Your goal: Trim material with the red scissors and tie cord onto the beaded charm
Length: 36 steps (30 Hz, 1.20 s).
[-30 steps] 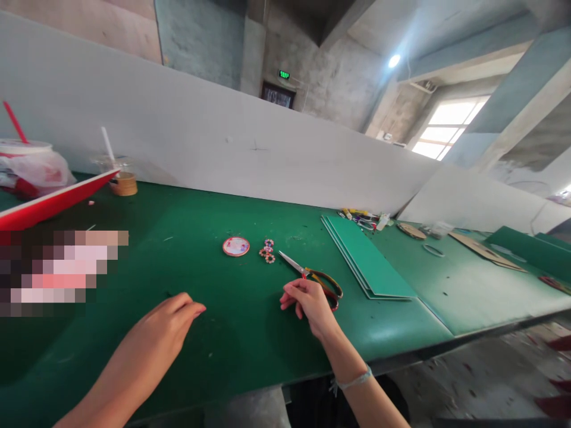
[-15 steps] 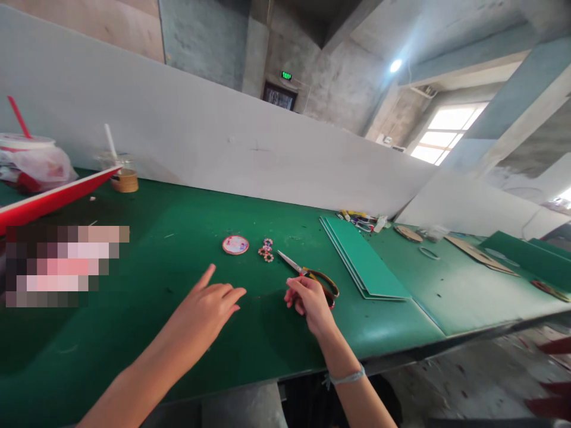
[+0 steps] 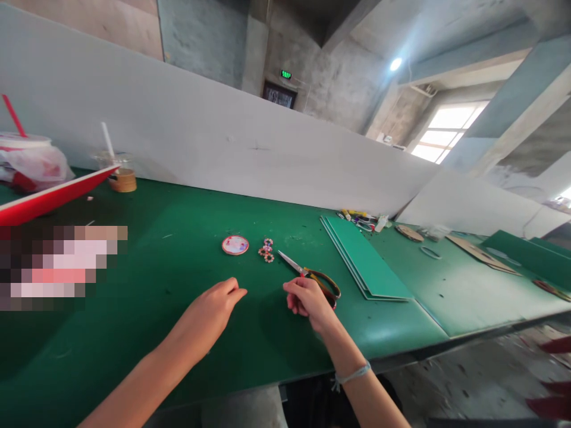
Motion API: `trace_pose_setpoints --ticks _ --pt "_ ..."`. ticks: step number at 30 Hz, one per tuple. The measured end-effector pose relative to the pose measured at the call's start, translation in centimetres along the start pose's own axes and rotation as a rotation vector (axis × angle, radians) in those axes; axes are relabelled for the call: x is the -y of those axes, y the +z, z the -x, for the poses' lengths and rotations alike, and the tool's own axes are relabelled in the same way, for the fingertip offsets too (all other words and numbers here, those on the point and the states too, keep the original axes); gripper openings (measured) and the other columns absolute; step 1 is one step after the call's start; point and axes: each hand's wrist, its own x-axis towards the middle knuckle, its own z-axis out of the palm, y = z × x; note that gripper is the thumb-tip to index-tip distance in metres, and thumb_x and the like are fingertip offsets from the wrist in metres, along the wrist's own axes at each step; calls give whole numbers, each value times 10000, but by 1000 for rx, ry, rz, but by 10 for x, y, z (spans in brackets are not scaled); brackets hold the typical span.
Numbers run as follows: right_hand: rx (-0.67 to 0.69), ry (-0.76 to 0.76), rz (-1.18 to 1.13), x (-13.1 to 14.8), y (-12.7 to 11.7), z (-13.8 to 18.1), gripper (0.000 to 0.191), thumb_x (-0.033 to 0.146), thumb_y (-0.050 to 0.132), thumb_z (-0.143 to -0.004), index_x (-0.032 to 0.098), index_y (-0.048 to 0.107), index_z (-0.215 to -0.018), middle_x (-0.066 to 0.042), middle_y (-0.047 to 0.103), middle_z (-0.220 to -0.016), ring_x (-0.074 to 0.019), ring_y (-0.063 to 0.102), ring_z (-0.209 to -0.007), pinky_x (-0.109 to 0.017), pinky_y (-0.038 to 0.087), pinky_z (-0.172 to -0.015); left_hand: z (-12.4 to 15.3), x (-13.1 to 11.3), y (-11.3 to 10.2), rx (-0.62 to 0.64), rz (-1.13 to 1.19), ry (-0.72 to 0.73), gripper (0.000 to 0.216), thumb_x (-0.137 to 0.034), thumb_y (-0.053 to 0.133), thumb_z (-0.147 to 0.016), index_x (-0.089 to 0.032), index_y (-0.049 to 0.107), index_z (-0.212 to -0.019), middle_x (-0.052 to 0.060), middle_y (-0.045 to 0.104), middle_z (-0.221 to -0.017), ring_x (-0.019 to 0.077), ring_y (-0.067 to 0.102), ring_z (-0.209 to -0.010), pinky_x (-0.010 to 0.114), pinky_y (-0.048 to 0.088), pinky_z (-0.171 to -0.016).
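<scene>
My left hand (image 3: pixel 220 302) hovers low over the green table, its thumb and fingers pinched together. Across from it, my right hand (image 3: pixel 306 297) is closed too, fingertips pointing left. Anything between the fingers of either hand is too small or hidden to make out. Scissors (image 3: pixel 291 262) lie just beyond my right hand, which partly covers their handles. Small beaded rings (image 3: pixel 266 252), with pink and dark beads, lie ahead of the gap between my hands. A round, flat piece (image 3: pixel 235 245) with a red rim and pale, patterned middle rests left of them.
Stacked green boards (image 3: pixel 363 255) lie to the right, with several tools (image 3: pixel 361 219) behind them. A white partition (image 3: pixel 214 137) bounds the back of the green table (image 3: pixel 147 238). A red board edge (image 3: pixel 57 193), a cup in a bag (image 3: pixel 38 160) and a jar (image 3: pixel 122 180) stand left.
My left hand has closed from a spread index finger into a pinch. My right hand stays closed in nearly the same place.
</scene>
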Motion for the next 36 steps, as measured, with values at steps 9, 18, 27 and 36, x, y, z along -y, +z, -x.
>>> trace_pose_setpoints --ticks 9,18,27,36 --pt "-24 13 238 -2 0 -4 159 294 586 -772 190 527 -667 64 496 -369 -69 359 -277 -200 206 -329 4 4 10 36 -21 31 502 -19 295 -906 -194 610 -1256 38 571 -888 169 625 -841 282 486 -688" --pt "-415 -352 1342 11 -30 9 260 129 502 -858 119 647 -1074 -173 670 -1048 -298 606 -1048 -378 440 -870 2 2 14 56 -35 23 465 -13 309 -880 -205 671 -1100 39 552 -892 168 593 -840 279 479 -718" --pt "-214 -190 1315 17 -63 -15 516 125 584 -744 65 594 -1256 -191 679 -1118 -278 631 -1025 -326 424 -873 6 -2 18 46 -191 121 533 114 322 -742 -174 664 -1034 67 603 -1011 191 588 -929 280 484 -730" --pt "24 -180 -16 33 -28 -2 397 406 721 -752 223 566 -1068 96 451 -583 -47 327 -378 -200 175 -387 6 -7 17 86 -283 119 536 119 341 -769 -156 657 -1103 73 622 -1016 201 590 -972 273 519 -724"
